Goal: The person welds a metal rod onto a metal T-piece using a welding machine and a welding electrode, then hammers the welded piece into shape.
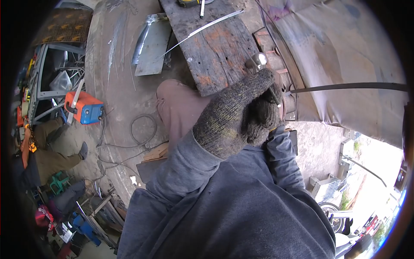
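Steadying likely: thin rod (276,98) is pinched by left hand (228,113), right hand (262,117) set close; right grip can't be told.

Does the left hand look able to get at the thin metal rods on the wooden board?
Probably yes: nothing covers the thin metal rods, and the wooden board lies just ahead of the left hand, though its fingers look curled.
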Motion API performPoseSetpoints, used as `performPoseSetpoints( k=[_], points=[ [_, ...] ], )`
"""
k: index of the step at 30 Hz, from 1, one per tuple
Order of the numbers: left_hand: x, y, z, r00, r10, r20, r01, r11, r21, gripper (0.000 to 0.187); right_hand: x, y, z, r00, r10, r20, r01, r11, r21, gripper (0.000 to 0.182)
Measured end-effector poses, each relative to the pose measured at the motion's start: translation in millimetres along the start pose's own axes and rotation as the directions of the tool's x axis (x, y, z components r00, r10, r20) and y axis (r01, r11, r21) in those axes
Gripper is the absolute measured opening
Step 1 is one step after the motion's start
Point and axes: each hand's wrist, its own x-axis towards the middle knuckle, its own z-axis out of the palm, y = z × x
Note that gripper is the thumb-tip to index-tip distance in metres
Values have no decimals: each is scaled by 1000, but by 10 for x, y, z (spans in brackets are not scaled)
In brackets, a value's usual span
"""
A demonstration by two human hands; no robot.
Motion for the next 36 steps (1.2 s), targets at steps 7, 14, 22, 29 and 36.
performPoseSetpoints(
  k=[7,14,22,29,36],
  points=[
    [21,-16,-44,994,-11,108,13,1000,-18,25,-43,-308,-65,985,159,70,-161,987,11,53],
    [-269,97,-440,953,-298,-50,290,854,432,29,-29,-254,-79,994,106,32,-107,994,34,51],
    [-654,84,-1491,884,-291,-365,459,403,791,24,-17,-223,-65,996,85,23,-85,996,-17,47],
    [-634,21,-1831,985,-89,-151,127,-228,965,24,14,-124,-58,995,92,39,-93,996,14,40],
    [-512,103,-1834,928,-244,-280,173,-382,908,33,91,-375,-23,992,122,16,-123,990,70,40]
  ],
)
